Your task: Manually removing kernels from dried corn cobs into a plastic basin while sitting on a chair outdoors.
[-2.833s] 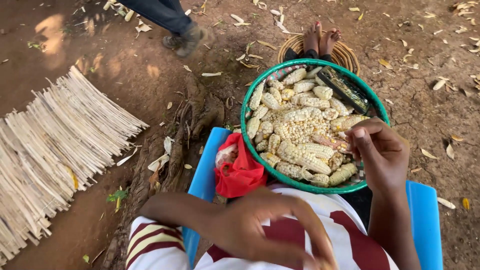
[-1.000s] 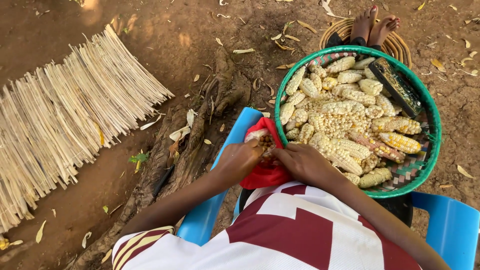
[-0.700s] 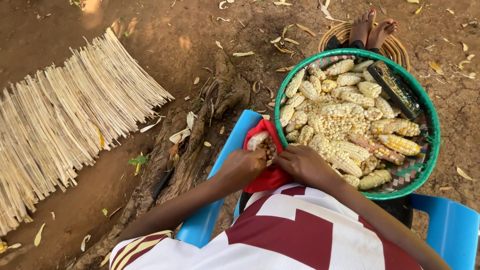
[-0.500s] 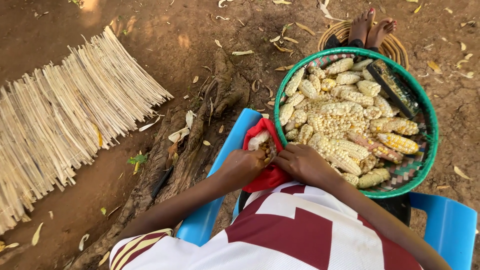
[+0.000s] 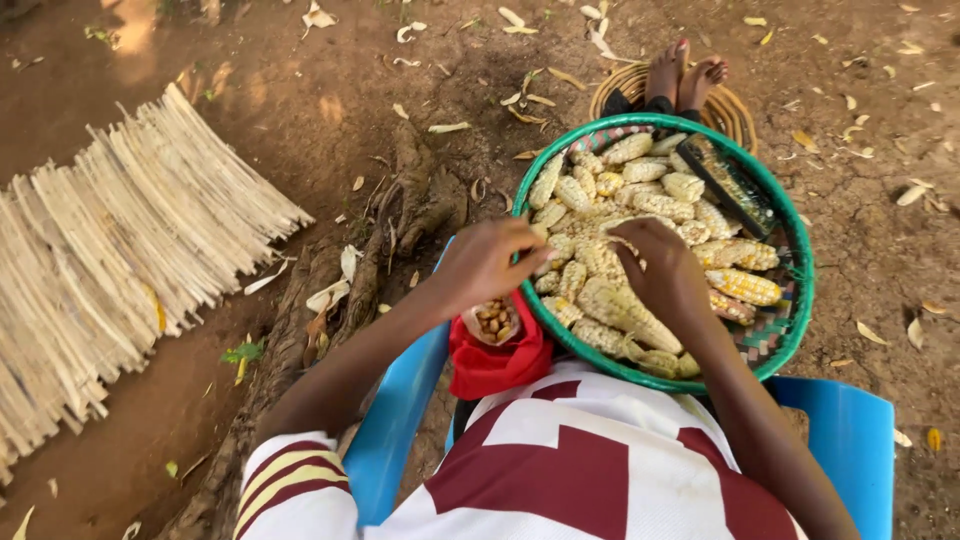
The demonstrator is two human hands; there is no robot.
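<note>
— Maize fills our green basin [image 5: 792, 300] almost to the rim: pale cobs [image 5: 628, 310], most of them stripped to a dry, pitted core, and one [image 5: 742, 286] by the right edge with rows of yellow grain on it.

— Why does the basin sit on our lap?

— It seems so both hands can reach the heap without bending. The near rim rests against our striped shirt [image 5: 580, 460], the far rim points toward our feet [image 5: 685, 75] on a round woven mat [image 5: 735, 110].

— And the hands?

— Our left hand [image 5: 485, 262] hovers at the basin's left rim, fingers curled and pinched together; whether grains or a small cob sit between them, we cannot tell. Our right hand [image 5: 660, 265] lies over the middle of the heap, fingers bent down among the cobs, maybe closing on one, but the grip itself is hidden under the palm.

— What is that red thing?

— A soft red cloth pouch [image 5: 495, 355], just below the left hand and tucked against the basin's near-left edge, mouth open upward with brownish kernels [image 5: 492, 320] inside. Placed there, loose grain has a short way to fall, we judge.

— Anything else in the basin?

— A dark flat rectangular object [image 5: 728, 185] near the far-right rim. Off to the left, on bare earth, lies a mat of split dry stalks [image 5: 130, 260], stiff and straw-coloured, beside gnarled roots [image 5: 400, 220]. Our seat is a blue plastic chair [image 5: 850, 440].
</note>
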